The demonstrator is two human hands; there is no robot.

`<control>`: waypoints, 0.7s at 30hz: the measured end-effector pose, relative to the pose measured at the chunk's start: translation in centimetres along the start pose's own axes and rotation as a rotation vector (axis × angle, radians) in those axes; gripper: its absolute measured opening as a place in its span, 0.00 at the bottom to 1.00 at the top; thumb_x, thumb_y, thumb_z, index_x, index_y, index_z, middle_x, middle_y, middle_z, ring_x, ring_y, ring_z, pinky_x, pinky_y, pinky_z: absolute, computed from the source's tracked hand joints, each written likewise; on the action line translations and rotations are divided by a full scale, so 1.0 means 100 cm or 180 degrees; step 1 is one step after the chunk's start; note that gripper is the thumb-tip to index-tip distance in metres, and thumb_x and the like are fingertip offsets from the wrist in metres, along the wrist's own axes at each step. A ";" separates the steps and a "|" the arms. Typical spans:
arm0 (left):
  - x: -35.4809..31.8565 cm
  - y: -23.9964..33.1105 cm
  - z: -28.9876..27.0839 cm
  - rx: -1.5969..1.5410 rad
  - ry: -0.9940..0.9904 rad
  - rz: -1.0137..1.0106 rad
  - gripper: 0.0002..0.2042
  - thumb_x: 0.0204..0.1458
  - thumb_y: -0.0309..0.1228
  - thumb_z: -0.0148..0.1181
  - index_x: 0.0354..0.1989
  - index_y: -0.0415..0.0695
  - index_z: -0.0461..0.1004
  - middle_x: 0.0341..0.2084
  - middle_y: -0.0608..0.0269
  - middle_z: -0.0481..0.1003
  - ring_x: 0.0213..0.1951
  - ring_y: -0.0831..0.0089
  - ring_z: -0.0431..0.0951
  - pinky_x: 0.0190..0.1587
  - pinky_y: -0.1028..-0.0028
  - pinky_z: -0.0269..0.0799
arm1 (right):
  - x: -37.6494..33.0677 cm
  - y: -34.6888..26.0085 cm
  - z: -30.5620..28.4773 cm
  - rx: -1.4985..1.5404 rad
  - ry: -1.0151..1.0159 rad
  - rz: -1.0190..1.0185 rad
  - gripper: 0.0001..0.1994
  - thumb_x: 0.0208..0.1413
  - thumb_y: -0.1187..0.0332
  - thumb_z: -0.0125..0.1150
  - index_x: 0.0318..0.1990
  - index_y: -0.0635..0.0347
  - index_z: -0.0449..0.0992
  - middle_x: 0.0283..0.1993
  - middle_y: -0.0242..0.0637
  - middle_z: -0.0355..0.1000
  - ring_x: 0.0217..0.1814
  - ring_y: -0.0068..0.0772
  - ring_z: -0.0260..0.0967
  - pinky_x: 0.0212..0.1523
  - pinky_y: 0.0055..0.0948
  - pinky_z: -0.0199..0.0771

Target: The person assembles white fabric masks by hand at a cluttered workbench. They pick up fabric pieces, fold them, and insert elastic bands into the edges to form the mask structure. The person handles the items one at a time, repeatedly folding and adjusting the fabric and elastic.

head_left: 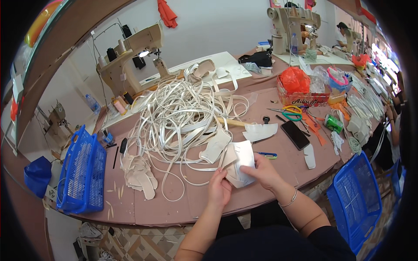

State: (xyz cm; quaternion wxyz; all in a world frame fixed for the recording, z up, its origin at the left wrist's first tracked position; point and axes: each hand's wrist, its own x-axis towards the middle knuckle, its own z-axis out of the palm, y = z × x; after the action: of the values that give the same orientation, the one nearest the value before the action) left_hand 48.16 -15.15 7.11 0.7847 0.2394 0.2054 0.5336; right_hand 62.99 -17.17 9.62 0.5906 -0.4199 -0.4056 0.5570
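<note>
Above the table's near edge, my left hand (219, 189) and my right hand (264, 173) grip a few cut leather-like pieces (244, 152), white on one face and beige on the other. My left fingers pinch the lower left of the beige part, while my right thumb presses on the white face. Just beyond them lies another beige cut piece (216, 147), next to a large tangled heap of white and beige strips (178, 117). A curved white piece (261, 131) rests farther back. Small thread snips (267, 155) with a blue handle lie beyond my right hand.
At left are a blue plastic basket (93, 174) and a stack of beige pieces (140, 176). A black phone (295, 135), green-handled scissors (292, 115) and a green can (333, 124) lie to the right. A sewing machine (130, 61) stands behind. Another blue basket (355, 195) is at lower right.
</note>
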 end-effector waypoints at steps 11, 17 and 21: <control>0.010 -0.018 -0.020 0.2372 0.0341 0.1069 0.09 0.47 0.22 0.55 0.38 0.38 0.65 0.33 0.64 0.71 0.33 0.82 0.69 0.32 0.84 0.65 | -0.007 0.001 0.011 -0.0827 0.0295 -0.0322 0.14 0.44 0.71 0.63 0.39 0.65 0.72 0.34 0.35 0.73 0.33 0.19 0.68 0.34 0.21 0.69; 0.003 -0.008 -0.008 0.0851 0.0261 0.0221 0.09 0.52 0.25 0.47 0.41 0.38 0.65 0.35 0.61 0.71 0.37 0.76 0.71 0.39 0.76 0.67 | -0.005 0.000 0.006 -0.1028 0.0501 -0.0427 0.14 0.44 0.70 0.63 0.38 0.66 0.72 0.33 0.35 0.73 0.33 0.19 0.68 0.33 0.21 0.69; 0.003 -0.001 -0.003 0.0407 0.0334 -0.0274 0.10 0.52 0.24 0.46 0.42 0.38 0.64 0.37 0.58 0.70 0.41 0.74 0.70 0.45 0.72 0.67 | -0.002 -0.009 0.003 -0.0223 0.0189 0.0098 0.12 0.44 0.70 0.63 0.37 0.66 0.72 0.32 0.34 0.73 0.32 0.19 0.68 0.32 0.21 0.69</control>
State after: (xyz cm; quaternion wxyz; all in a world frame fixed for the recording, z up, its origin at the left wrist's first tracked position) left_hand 48.14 -14.82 6.77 0.7782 0.2517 0.2899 0.4970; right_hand 63.00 -17.38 10.54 0.5787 -0.4629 -0.4007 0.5388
